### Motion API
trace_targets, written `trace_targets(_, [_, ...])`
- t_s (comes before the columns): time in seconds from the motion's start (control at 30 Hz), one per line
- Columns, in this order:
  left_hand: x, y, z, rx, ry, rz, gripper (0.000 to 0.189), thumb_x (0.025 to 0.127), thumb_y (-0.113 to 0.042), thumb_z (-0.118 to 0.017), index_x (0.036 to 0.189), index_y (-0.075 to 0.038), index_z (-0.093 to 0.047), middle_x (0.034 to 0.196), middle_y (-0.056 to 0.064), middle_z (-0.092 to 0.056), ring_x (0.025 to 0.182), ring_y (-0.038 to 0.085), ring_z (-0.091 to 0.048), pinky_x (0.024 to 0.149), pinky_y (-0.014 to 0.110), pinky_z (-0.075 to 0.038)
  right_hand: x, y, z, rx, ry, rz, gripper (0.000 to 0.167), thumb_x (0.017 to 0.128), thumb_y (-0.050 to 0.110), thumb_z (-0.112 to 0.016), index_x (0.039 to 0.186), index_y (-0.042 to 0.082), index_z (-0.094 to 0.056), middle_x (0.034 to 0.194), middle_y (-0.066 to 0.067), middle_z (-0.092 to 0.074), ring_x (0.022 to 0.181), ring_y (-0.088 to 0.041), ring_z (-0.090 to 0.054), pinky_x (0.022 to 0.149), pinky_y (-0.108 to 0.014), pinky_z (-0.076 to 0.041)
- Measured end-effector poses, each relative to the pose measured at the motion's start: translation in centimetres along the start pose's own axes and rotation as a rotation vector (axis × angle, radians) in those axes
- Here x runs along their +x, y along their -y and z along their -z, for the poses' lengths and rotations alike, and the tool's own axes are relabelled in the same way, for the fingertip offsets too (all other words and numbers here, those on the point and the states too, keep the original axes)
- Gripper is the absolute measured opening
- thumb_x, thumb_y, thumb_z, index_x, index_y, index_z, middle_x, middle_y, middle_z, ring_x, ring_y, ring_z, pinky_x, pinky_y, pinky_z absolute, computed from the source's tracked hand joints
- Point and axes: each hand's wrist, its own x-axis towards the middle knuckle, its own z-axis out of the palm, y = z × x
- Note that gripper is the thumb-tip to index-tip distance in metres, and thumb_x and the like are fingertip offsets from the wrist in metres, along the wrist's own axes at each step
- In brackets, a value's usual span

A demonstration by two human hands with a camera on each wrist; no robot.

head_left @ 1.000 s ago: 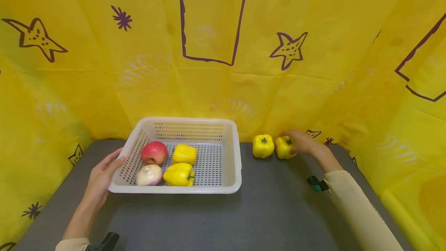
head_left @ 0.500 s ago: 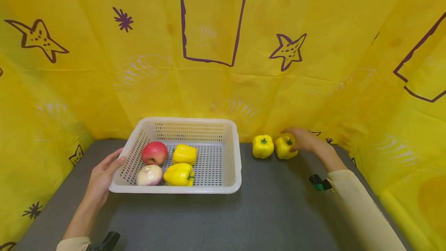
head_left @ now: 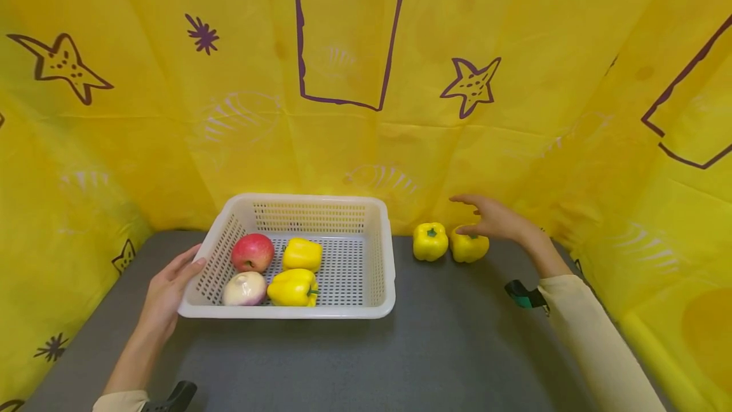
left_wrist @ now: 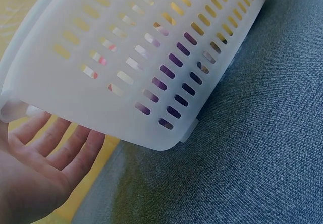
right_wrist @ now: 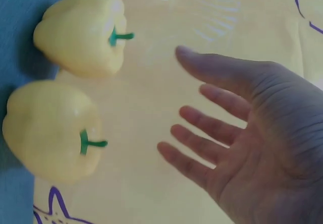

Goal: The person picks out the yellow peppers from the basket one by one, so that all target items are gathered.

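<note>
A white plastic basket (head_left: 297, 312) stands left of centre on the dark table in the head view. In it lie a red apple (head_left: 253, 252), a white and purple turnip (head_left: 244, 288) and two yellow bell peppers (head_left: 292, 287). My left hand (head_left: 168, 288) grips the basket's left side, thumb at the rim; the left wrist view shows its fingers partly behind the wall. Right of the basket, two more peppers sit side by side, a left one (head_left: 430, 241) and a right one (head_left: 469, 247). Over the right pepper hovers my right hand (right_wrist: 247, 128), fingers spread, with nothing in it.
A yellow cloth (head_left: 354, 145) with purple drawings hangs behind the table and along both sides. The grey table top (head_left: 320, 367) reaches in front of the basket. Dark straps (head_left: 523, 294) sit at the wrists.
My right hand has risen off the right pepper, and its fingers have spread; the pepper stays on the table. The left hand and the basket hold still.
</note>
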Motion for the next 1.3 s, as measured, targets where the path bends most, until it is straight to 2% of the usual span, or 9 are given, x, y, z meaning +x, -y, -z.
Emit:
trace_targets(0.17, [0.0, 0.2, 0.0, -0.014, -0.001, 0.007, 0.072, 0.095, -0.047, -0.059, 0.154, -0.016, -0.032, 0.096, -0.032, -0.058, 0.083, -0.003, -0.062, 0.068, 0.024, -0.055, 0.7, 0.8, -0.7, 0.081, -0.052, 0.028, 0.071, 0.088, 0.023, -0.075, 0.145, -0.003, -0.041, 0.147, -0.024, -0.041, 0.130, -0.046, -0.043, 0.102, -0.060, -0.038])
trace_targets(0.4, [-0.1, 0.3, 0.0, -0.052, -0.003, 0.012, 0.070, 0.095, -0.044, -0.060, 0.154, -0.016, -0.034, 0.095, -0.031, -0.060, 0.082, -0.003, -0.063, 0.067, 0.023, -0.055, 2.6, 2.8, -2.1, 0.154, -0.144, 0.056, 0.072, 0.086, 0.025, -0.077, 0.145, 0.002, -0.043, 0.147, -0.018, -0.043, 0.129, -0.040, -0.047, 0.101, -0.056, -0.042])
trace_targets(0.67, [0.1, 0.3, -0.1, -0.034, -0.005, 0.020, 0.073, 0.096, -0.046, -0.059, 0.154, -0.013, -0.031, 0.095, -0.032, -0.059, 0.083, -0.003, -0.062, 0.068, 0.024, -0.055, 4.7, 5.7, -4.4, 0.215, -0.146, 0.082, 0.074, 0.085, 0.026, -0.078, 0.146, 0.006, -0.043, 0.147, -0.014, -0.043, 0.129, -0.035, -0.048, 0.100, -0.052, -0.045])
trace_targets(0.8, [0.1, 0.3, -0.1, -0.041, -0.004, 0.030, 0.073, 0.096, -0.045, -0.059, 0.155, -0.014, -0.030, 0.095, -0.032, -0.059, 0.083, -0.003, -0.062, 0.068, 0.024, -0.055, 5.5, 7.2, -6.4, 0.166, -0.140, 0.117, 0.073, 0.084, 0.026, -0.080, 0.143, 0.003, -0.045, 0.144, -0.015, -0.047, 0.125, -0.036, -0.051, 0.098, -0.051, -0.047])
trace_targets(1.0, [0.1, 0.2, -0.1, -0.071, -0.004, 0.013, 0.070, 0.096, -0.043, -0.060, 0.153, -0.014, -0.034, 0.095, -0.031, -0.061, 0.083, -0.002, -0.063, 0.068, 0.024, -0.055, 6.0, 9.2, -9.0, 0.181, -0.133, 0.153, 0.072, 0.083, 0.024, -0.080, 0.141, 0.001, -0.046, 0.143, -0.016, -0.047, 0.122, -0.036, -0.053, 0.090, -0.044, -0.053])
trace_targets(1.13, [0.0, 0.1, -0.1, -0.077, -0.009, 0.001, 0.069, 0.095, -0.043, -0.061, 0.153, -0.015, -0.035, 0.095, -0.030, -0.062, 0.082, -0.002, -0.063, 0.067, 0.023, -0.055, 6.3, 10.4, -10.1, 0.221, -0.141, 0.196, 0.070, 0.083, 0.022, -0.080, 0.141, 0.000, -0.046, 0.142, -0.015, -0.048, 0.122, -0.038, -0.053, 0.089, -0.046, -0.053])
trace_targets(1.3, [0.0, 0.2, -0.1, -0.108, -0.014, -0.004, 0.068, 0.095, -0.041, -0.062, 0.152, -0.015, -0.036, 0.094, -0.029, -0.063, 0.082, -0.002, -0.063, 0.067, 0.022, -0.055, 6.5, 12.1, -11.1, 0.240, -0.133, 0.180, 0.072, 0.083, 0.024, -0.081, 0.142, 0.003, -0.045, 0.144, -0.012, -0.046, 0.122, -0.032, -0.053, 0.089, -0.041, -0.054])
